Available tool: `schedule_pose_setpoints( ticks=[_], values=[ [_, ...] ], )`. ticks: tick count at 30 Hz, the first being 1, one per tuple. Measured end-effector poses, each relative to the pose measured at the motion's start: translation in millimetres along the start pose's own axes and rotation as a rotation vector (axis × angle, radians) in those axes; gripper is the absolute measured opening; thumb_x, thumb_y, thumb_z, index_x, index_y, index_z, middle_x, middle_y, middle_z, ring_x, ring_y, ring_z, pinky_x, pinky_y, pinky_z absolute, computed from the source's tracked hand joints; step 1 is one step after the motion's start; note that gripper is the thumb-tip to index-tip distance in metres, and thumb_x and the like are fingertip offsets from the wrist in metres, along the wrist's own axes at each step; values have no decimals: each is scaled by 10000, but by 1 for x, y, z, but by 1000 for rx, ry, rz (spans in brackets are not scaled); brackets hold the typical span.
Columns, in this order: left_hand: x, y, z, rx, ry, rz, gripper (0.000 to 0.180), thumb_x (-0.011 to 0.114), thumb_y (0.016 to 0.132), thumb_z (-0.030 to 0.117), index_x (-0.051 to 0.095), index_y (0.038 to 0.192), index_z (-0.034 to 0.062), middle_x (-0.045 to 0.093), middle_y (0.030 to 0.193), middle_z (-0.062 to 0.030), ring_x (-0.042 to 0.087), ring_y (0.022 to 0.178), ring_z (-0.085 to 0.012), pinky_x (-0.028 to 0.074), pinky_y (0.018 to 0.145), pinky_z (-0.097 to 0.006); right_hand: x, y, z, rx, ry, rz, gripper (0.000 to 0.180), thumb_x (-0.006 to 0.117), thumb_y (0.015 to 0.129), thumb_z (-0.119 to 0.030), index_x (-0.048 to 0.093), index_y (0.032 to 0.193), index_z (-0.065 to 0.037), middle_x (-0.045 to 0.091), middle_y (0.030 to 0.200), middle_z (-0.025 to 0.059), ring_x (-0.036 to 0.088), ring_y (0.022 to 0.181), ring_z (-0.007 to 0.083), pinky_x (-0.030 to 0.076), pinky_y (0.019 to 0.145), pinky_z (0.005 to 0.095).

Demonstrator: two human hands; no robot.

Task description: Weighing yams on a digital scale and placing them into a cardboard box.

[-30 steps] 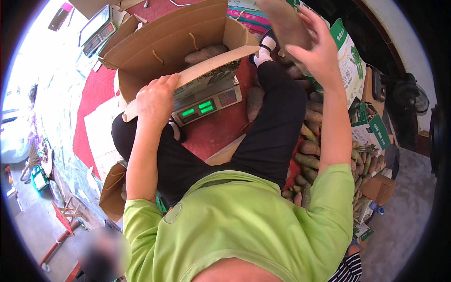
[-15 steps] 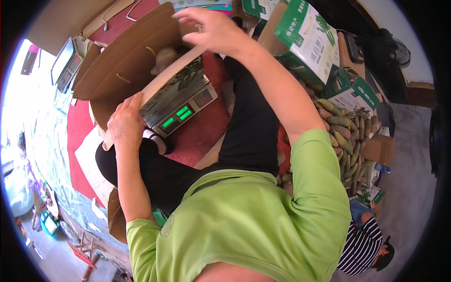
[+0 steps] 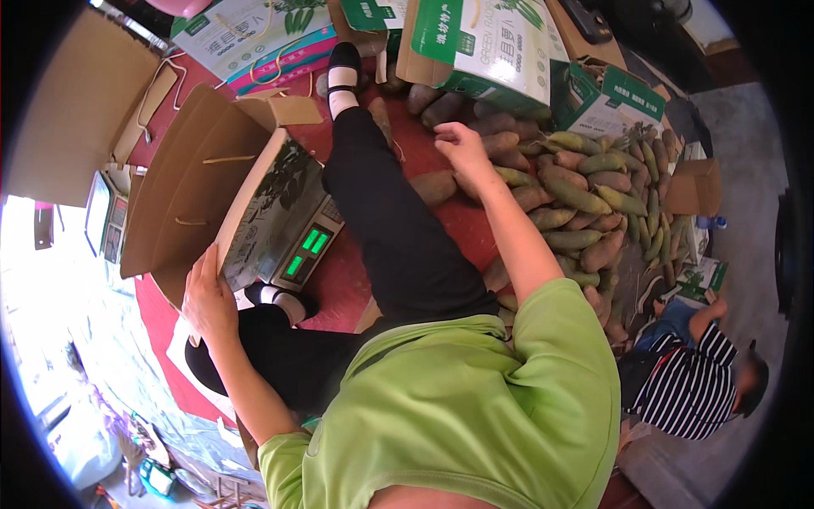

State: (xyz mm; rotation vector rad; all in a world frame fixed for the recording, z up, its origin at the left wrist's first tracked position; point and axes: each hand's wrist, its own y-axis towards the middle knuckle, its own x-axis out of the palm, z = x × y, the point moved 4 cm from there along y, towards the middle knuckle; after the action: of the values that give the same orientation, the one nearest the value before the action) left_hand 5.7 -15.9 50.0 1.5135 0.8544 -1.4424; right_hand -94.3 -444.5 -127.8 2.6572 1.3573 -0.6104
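My left hand [image 3: 209,295] grips the near edge of an open cardboard box [image 3: 188,182], its fingers over the rim. The box stands tilted on a digital scale [image 3: 307,254] with a green lit display. Its flaps are up and rope handles show on the inner wall; the bottom is hidden. My right hand [image 3: 466,154] is empty, fingers apart, beside the left side of a large heap of long green radishes [image 3: 577,197], many coated with soil. A loose soil-covered radish [image 3: 434,187] lies just left of that hand, on the red mat.
Green-and-white printed cartons [image 3: 483,51] stand beyond the heap. A second scale [image 3: 108,216] is at the left. My legs [image 3: 398,229] stretch across the red mat [image 3: 339,314]. At the lower right a person in a striped shirt [image 3: 691,386] sits near the heap.
My right hand has left the box's far flap and moved right to the radish heap. My left hand keeps hold of the box edge. The view has turned rightward.
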Motion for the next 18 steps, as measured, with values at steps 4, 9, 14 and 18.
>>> schedule_pose_setpoints(
  ticks=[4, 9, 14, 18],
  values=[
    [4, -1, -3, 16, 0, 26, 433, 506, 784, -13, 600, 1182, 129, 630, 1126, -63, 599, 1009, -265, 495, 821, -382, 34, 9, -43, -147, 16, 25, 309, 653, 781, -141, 621, 1077, -58, 658, 1023, 127, 645, 925, 242, 503, 815, 340],
    [8, 0, -5, 9, -2, 28, 435, 503, 788, -17, 596, 1189, 127, 629, 1121, -70, 598, 1010, -270, 494, 827, -383, 67, 19, -139, -490, -28, 41, 339, 672, 788, -178, 604, 1098, -59, 600, 1011, 112, 603, 928, 241, 480, 841, 338],
    [7, 3, 0, 30, -27, 46, 457, 513, 769, -40, 601, 1185, 126, 627, 1120, -74, 597, 1009, -275, 489, 837, -389, 99, 54, -86, -546, -174, -60, 398, 667, 781, -252, 600, 1135, -81, 603, 1043, 134, 574, 974, 340, 466, 855, 400],
    [8, 2, -6, 17, -61, 44, 469, 521, 753, -54, 603, 1181, 121, 626, 1120, -75, 595, 1010, -275, 488, 838, -393, 68, 29, 23, 124, -896, -278, 424, 679, 754, -283, 607, 1146, -138, 591, 1166, 149, 562, 1093, 339, 444, 937, 464]
  ],
)
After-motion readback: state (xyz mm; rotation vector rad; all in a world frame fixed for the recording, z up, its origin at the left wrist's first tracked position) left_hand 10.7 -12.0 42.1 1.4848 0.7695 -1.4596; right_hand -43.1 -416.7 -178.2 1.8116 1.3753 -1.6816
